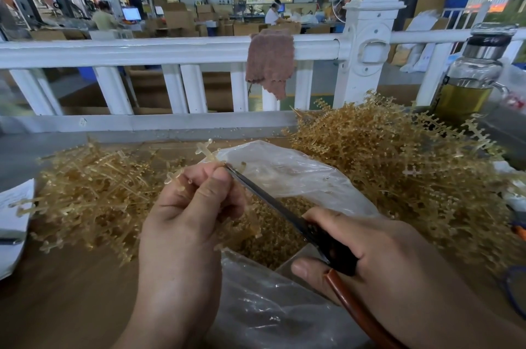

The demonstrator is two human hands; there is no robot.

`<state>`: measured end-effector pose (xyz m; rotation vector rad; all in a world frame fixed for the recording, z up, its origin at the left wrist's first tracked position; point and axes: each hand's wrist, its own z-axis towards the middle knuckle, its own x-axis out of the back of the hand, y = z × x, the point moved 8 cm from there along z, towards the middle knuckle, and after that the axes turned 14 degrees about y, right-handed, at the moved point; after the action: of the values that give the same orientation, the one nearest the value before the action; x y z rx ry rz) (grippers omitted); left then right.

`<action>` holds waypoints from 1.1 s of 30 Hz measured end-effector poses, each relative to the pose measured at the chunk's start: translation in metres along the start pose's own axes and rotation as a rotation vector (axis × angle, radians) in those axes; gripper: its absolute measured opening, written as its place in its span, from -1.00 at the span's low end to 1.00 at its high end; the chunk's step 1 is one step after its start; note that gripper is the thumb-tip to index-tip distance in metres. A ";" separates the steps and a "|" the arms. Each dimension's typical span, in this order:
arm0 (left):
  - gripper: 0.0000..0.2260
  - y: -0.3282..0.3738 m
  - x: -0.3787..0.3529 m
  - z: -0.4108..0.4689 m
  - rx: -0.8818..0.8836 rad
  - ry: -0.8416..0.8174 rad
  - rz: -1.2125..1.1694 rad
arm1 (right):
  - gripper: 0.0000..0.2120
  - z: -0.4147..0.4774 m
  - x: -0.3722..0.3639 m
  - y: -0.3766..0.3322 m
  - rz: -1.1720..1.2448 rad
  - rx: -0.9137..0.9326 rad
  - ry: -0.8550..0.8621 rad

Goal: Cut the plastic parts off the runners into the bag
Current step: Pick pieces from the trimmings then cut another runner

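My left hand [187, 206] pinches a translucent amber runner [205, 150] above the open mouth of a clear plastic bag [299, 175]. My right hand [378, 260] grips a pair of scissors [273, 202] with black and brown handles. The blade tips touch the runner right at my left fingertips. Inside the bag lies a heap of small amber cut parts [273, 232]. A pile of runners [94, 195] lies to the left of the bag. A bigger pile of runners [398, 166] rises to its right.
A white railing [170, 49] runs along the far edge of the brown table [62, 297], with a brown cloth [270, 61] draped over it. A glass bottle [469, 81] of yellow liquid stands at the back right. White paper [12, 223] lies at the left edge.
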<state>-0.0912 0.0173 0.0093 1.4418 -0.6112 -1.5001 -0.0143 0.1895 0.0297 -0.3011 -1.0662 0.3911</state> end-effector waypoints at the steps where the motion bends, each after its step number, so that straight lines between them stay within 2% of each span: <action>1: -0.87 0.001 0.000 0.000 -0.010 -0.001 0.002 | -0.39 0.000 0.000 0.000 -0.008 0.002 0.003; 5: -0.95 0.002 0.001 0.000 -0.050 0.000 0.022 | -0.41 0.000 0.002 0.001 -0.032 0.000 -0.003; 21: -0.93 0.011 0.005 -0.002 -0.233 0.063 0.140 | -0.38 0.000 0.002 -0.001 -0.048 -0.022 -0.002; 33: -0.95 0.009 -0.001 -0.007 -0.195 0.051 0.148 | -0.35 -0.001 0.002 -0.003 -0.050 -0.019 -0.006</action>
<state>-0.0817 0.0161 0.0164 1.2543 -0.5134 -1.3636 -0.0124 0.1881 0.0322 -0.2896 -1.0819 0.3373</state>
